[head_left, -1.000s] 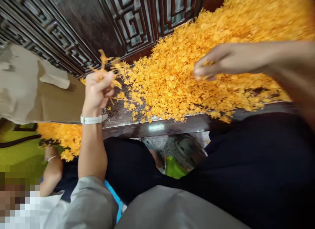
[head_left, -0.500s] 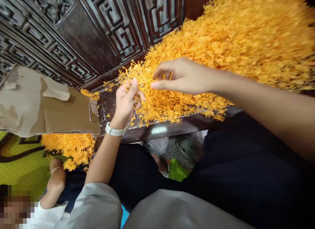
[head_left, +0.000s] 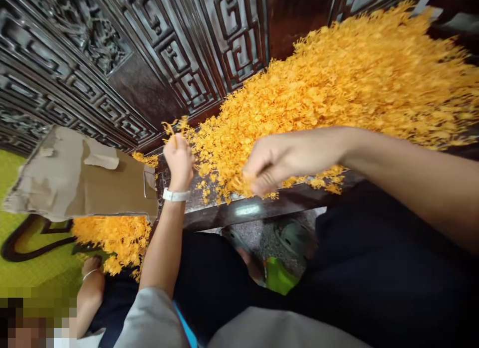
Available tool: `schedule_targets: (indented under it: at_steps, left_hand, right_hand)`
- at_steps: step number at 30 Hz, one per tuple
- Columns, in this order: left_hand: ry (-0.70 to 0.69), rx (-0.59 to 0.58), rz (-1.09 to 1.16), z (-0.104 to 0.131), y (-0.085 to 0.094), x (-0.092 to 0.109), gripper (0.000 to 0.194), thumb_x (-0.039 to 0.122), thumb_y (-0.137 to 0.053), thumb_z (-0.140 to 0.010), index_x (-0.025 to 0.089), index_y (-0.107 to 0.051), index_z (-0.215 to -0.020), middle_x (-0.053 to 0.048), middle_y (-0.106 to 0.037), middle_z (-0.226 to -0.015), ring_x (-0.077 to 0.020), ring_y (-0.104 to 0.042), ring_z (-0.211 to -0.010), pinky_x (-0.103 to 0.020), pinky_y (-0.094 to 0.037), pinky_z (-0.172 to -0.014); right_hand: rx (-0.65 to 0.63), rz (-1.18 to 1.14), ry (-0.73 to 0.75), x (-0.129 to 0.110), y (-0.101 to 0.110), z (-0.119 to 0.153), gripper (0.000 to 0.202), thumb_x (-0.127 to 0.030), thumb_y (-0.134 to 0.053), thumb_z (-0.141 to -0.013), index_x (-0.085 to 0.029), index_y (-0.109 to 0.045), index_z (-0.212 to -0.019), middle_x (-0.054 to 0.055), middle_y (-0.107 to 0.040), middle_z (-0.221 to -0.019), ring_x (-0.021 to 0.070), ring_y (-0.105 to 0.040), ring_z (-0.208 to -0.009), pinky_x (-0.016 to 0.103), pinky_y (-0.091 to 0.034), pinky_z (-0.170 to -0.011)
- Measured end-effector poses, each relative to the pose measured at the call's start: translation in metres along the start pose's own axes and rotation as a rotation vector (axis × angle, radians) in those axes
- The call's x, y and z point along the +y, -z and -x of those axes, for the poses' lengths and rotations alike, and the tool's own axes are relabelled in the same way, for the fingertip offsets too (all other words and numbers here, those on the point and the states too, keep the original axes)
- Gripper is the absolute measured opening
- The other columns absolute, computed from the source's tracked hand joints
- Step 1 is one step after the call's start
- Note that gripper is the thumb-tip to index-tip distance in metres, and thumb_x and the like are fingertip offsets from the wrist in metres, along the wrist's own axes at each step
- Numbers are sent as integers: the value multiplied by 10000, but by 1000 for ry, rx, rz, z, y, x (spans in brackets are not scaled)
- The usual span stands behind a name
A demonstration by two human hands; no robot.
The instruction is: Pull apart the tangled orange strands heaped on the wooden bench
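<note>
A long heap of small yellow plastic flower pieces (head_left: pixel 322 88) with thin, branching tips spreads over a dark wooden bench (head_left: pixel 209 216). At the heap's left end, my left hand (head_left: pixel 179 161), with a white watch band on its wrist, is closed around a few of these pieces, whose tips stick out above the fingers. My right hand (head_left: pixel 265 166) is lowered to the front edge of the heap with its fingers curled together. Motion blurs its fingertips among the yellow pieces, so what they pinch cannot be made out.
A torn cardboard box (head_left: pixel 112 183) stands at the left, with another yellow heap (head_left: pixel 116 238) below it. Carved dark wood panels (head_left: pixel 179 59) rise behind the bench. Another person's arm (head_left: pixel 92 288) is at the lower left. A green object (head_left: pixel 279 275) lies between my legs.
My right hand has come down to the front of the heap and its fingers have closed. My left hand has moved slightly left, apart from the right, and curled into a fist. The view has shifted somewhat.
</note>
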State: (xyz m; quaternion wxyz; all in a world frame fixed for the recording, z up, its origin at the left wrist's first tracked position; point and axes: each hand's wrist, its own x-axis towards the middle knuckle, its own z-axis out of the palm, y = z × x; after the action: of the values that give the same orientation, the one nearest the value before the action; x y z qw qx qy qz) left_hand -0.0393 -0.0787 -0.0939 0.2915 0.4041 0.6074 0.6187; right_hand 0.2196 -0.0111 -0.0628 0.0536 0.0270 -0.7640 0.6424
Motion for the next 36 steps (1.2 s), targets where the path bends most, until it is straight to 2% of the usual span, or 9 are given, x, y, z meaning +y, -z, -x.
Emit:
schedule_targets:
  at_steps: [2,8,14,17,20,25,29,33,36]
  left_hand:
    - [-48,56,68,-8,11,8,411,492,-702,-1001,232,-501,-754,96,-289,-552,-77,-176,-441,-250,-139,-416]
    - [-83,-107,20,16,0,15,343,509,-841,-869,222,-663,-808,109,-294,-504,-62,-189,-412,-241,-175,-390]
    - [-25,-369,-109,29,-11,1,374,543,-837,-863,191,-761,-761,86,-307,-477,-53,-198,-403,-250,-153,-418]
    - [-74,-514,-225,34,-13,2,400,536,-854,-847,186,-759,-678,66,-329,-460,-64,-223,-429,-251,-149,-444]
    - [-134,-588,-303,40,-21,7,438,517,-889,-815,170,-726,-603,39,-387,-477,-70,-269,-458,-249,-178,-455]
    - [36,-514,-218,43,-33,6,487,597,-815,-867,165,-718,-664,57,-343,-440,-63,-246,-397,-237,-135,-415]
    - [59,-469,-46,48,-18,20,462,564,-876,-811,163,-713,-650,34,-420,-455,-58,-301,-387,-226,-200,-414]
    - [14,-399,54,54,-4,35,386,483,-868,-855,162,-741,-682,37,-416,-429,-51,-316,-383,-215,-263,-422]
    - [136,-379,285,51,-3,37,357,462,-798,-929,172,-710,-739,60,-363,-457,-49,-263,-397,-198,-288,-416]
  right_hand:
    - [11,4,-14,-4,3,9,336,-436,-787,-935,-184,-680,-739,-26,-561,-621,97,-495,-576,272,-387,-566]
    - [847,-266,-30,34,21,-4,223,-420,-734,-960,-208,-681,-1007,26,-598,-732,152,-462,-600,341,-460,-573]
    - [805,-155,-108,34,11,-14,349,-566,-676,-977,-221,-653,-929,32,-623,-773,161,-517,-675,333,-456,-613]
    - [646,-14,-82,31,10,-14,308,-476,-804,-891,-212,-650,-844,-1,-609,-735,138,-513,-696,316,-452,-658]
    - [703,75,-68,39,17,-16,228,-343,-789,-876,-206,-622,-804,-7,-605,-727,129,-514,-695,320,-447,-671]
    - [771,426,-61,52,42,-21,116,-203,-621,-913,-207,-598,-799,31,-646,-821,156,-556,-775,359,-469,-767]
    - [949,804,-150,56,81,2,196,-76,-597,-843,-225,-515,-746,70,-646,-898,212,-586,-930,405,-481,-907]
    - [1277,709,-215,64,110,40,87,-145,-622,-876,-229,-604,-861,80,-660,-928,228,-617,-896,413,-527,-865]
    - [1354,682,-156,63,105,46,284,-161,-732,-818,-202,-683,-1094,147,-657,-1253,243,-642,-979,406,-544,-835]
